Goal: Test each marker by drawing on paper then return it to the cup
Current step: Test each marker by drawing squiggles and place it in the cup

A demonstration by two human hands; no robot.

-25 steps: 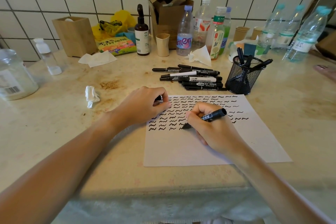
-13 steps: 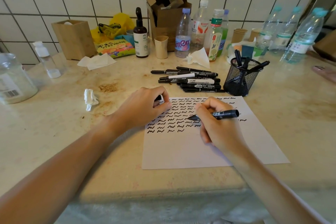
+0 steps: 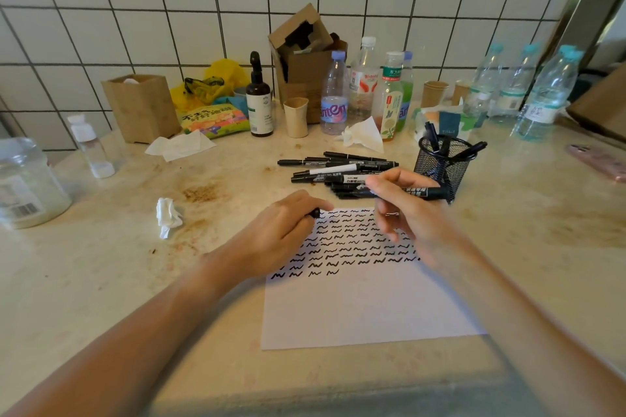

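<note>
My right hand pinches a black marker, lifted off the paper and lying level, its rear end pointing right toward the black mesh cup. The cup holds several markers. My left hand rests on the paper's upper left corner with its fingers curled round a black marker cap. The white paper carries several rows of black squiggles on its upper half. A pile of black markers lies on the counter behind the paper.
Water bottles and a cardboard box line the tiled back wall. A wooden holder stands at back left, a crumpled tissue left of the paper, a jar at far left, a pink phone at right.
My right hand has raised the marker from the paper's squiggle rows and carried it up and back toward the marker pile and the mesh cup. My left hand has stayed in place.
</note>
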